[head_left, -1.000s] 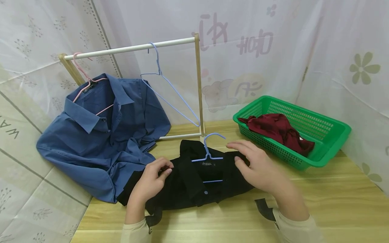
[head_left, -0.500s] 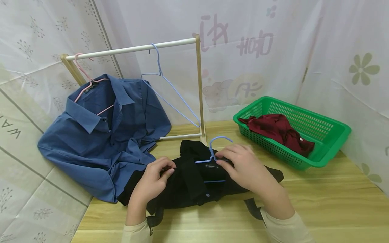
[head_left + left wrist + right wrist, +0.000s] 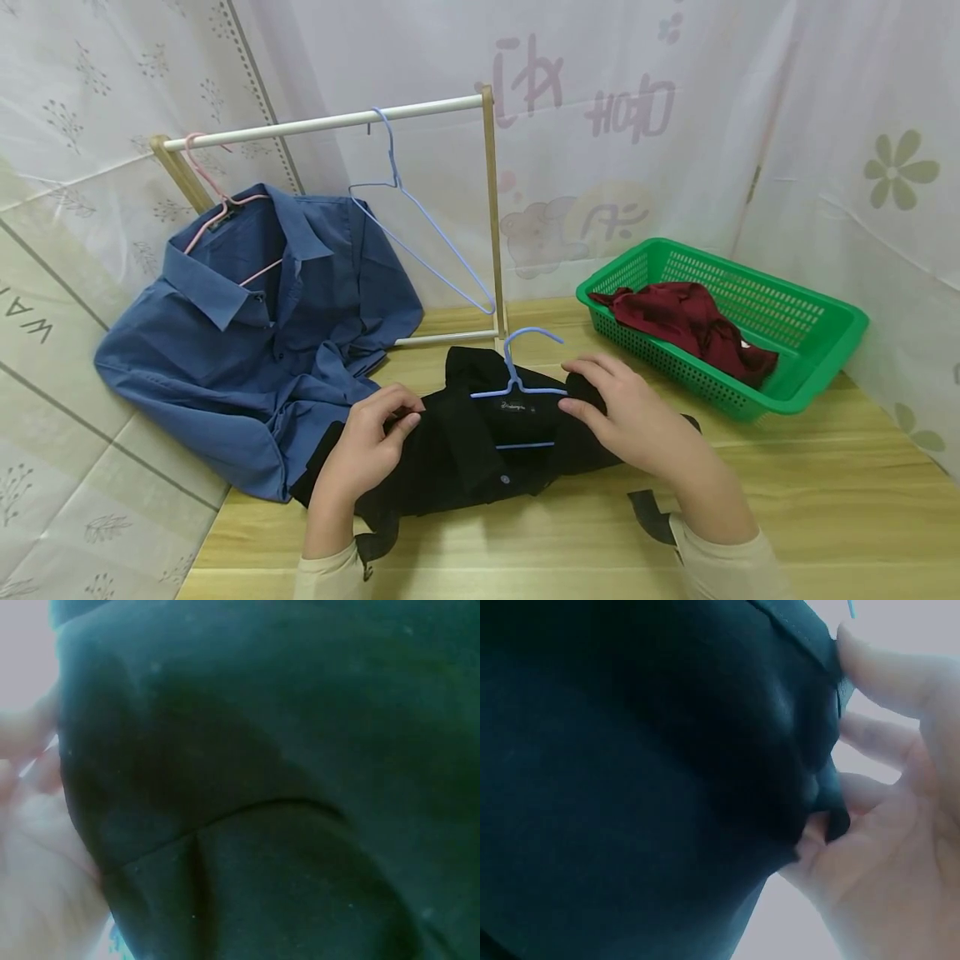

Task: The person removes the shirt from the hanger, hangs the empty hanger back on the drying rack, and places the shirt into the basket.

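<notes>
A black shirt with a collar and a small button lies on the table, a light blue hanger inside its neck. The hanger's hook stands up above the collar, and its lower bar shows in the neck opening. My left hand pinches the shirt near its left shoulder, thumb against fingers. On the other side, my right hand holds the cloth between thumb and fingers, beside the end of the hanger's visible right arm. Dark cloth fills most of the left wrist view; the right wrist view shows fingers behind the fabric.
Behind stands a small rack bearing a blue shirt on a pink hanger and a bare blue hanger. A green basket with a dark red garment sits at the back right of the wooden table.
My right hand went left to the hanger's neck, then came back right onto the shirt's right shoulder. The hanger shifted right and back left with it. My left hand stayed nearly in place.
</notes>
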The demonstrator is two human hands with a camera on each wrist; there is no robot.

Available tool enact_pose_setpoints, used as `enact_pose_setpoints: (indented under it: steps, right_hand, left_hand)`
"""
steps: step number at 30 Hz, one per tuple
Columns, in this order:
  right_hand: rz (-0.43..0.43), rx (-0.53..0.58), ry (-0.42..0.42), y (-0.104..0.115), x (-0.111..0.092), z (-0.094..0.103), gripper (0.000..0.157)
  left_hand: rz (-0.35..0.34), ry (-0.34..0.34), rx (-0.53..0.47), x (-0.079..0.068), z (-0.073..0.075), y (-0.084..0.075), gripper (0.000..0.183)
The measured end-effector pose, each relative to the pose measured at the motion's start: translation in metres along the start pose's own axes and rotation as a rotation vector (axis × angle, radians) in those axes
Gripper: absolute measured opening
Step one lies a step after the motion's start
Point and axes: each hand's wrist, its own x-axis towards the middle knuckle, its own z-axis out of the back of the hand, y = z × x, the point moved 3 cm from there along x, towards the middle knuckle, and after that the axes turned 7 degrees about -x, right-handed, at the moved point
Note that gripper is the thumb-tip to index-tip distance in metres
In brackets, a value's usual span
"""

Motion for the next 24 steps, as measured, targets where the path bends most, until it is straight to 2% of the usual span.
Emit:
enact_pose_setpoints:
  steps: [3, 10, 18, 24]
  right_hand:
    - [-0.006, 0.002, 0.010, -0.003, 0.000, 0.001, 0.042]
    - [0.085, -0.027, -0.079, 0.001, 0.002, -0.003, 0.020]
    - [0.097, -0.062, -0.105, 0.011, 0.006, -0.006, 0.028]
    - [0.139, -0.049, -0.123, 0.021, 0.010, -0.012, 0.033]
  left_hand:
    - [-0.020, -0.014, -0.004, 0.000, 0.000, 0.000, 0.025]
    - [-0.034, -0.014, -0.025, 0.001, -0.004, 0.001, 0.025]
    - [-0.033, -0.017, -0.026, 0.001, -0.005, 0.000, 0.026]
    - [-0.017, -0.001, -0.040, 0.001, -0.007, -0.002, 0.025]
